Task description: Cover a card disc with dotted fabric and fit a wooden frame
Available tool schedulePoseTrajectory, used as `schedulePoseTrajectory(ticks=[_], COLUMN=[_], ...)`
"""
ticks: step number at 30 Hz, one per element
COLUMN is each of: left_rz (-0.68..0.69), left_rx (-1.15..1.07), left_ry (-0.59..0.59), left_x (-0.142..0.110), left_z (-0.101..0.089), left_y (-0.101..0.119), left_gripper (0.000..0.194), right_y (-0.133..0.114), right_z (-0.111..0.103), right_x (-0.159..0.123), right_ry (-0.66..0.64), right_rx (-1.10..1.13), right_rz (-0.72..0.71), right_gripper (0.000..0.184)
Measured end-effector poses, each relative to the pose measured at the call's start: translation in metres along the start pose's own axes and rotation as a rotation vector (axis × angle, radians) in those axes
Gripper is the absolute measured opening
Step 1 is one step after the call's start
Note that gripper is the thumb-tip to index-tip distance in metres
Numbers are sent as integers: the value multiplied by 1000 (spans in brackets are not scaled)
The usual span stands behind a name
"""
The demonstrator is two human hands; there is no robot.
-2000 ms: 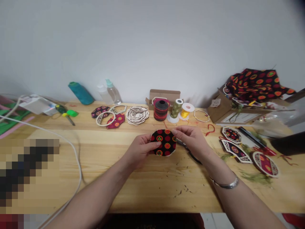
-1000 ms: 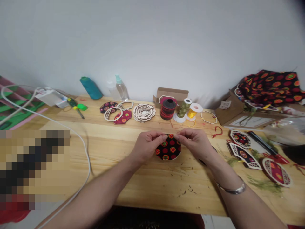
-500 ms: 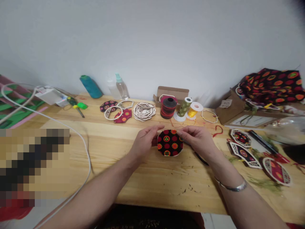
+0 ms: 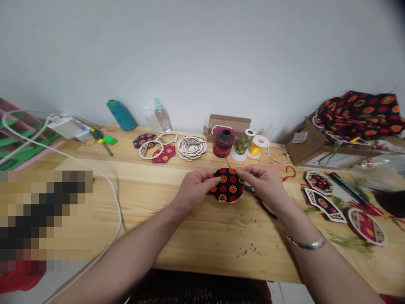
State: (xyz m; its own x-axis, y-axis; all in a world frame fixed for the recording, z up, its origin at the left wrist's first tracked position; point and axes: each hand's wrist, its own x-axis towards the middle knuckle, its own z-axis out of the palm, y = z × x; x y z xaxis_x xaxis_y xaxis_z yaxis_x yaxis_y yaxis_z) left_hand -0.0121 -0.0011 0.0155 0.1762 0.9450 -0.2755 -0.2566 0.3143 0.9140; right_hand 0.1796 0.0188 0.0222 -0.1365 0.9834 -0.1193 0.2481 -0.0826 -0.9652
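Between my two hands is an octagonal piece of dark patterned fabric [image 4: 228,185] with a pale edge, dotted with red, orange and green flower shapes. My left hand [image 4: 196,185] pinches its left side, the thumb lying on the front. At the upper right corner my right hand [image 4: 261,179] grips it between thumb and fingertips. The piece is held up over the wooden table, its back hidden from me. Below my right hand lies a dark-handled tool [image 4: 267,209], partly covered by the hand; its kind is unclear.
Behind my hands stand a red-and-black thread spool [image 4: 223,145], a green spool [image 4: 246,143] and a yellow one [image 4: 256,147]. A stack of wooden cutouts [image 4: 192,148] lies left of them. Finished-looking fabric ornaments [image 4: 367,226] lie right, near a cardboard box [image 4: 332,158]. A white cable [image 4: 110,185] crosses the left.
My left thumb has come over the front of the fabric piece and now pinches its left side. The piece has risen slightly; my right hand keeps its corner.
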Motion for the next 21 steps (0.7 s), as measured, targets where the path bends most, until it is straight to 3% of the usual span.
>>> schedulePoseTrajectory(ticks=[5, 10, 16, 21], left_rz=[3, -66, -96, -93], left_rx=[-75, -199, -65, -73], left_ry=[-20, 70, -130, -169], left_x=[2, 3, 2, 2], left_z=[1, 1, -3, -4], left_y=[-3, -1, -1, -3], left_gripper=[29, 33, 33, 26], right_y=[2, 2, 0, 0], right_z=[-1, -2, -3, -4], right_x=[2, 4, 6, 6], right_ry=[7, 44, 55, 61], right_rx=[18, 39, 76, 91], right_rz=[2, -9, -15, -4], right_gripper=[29, 28, 30, 28])
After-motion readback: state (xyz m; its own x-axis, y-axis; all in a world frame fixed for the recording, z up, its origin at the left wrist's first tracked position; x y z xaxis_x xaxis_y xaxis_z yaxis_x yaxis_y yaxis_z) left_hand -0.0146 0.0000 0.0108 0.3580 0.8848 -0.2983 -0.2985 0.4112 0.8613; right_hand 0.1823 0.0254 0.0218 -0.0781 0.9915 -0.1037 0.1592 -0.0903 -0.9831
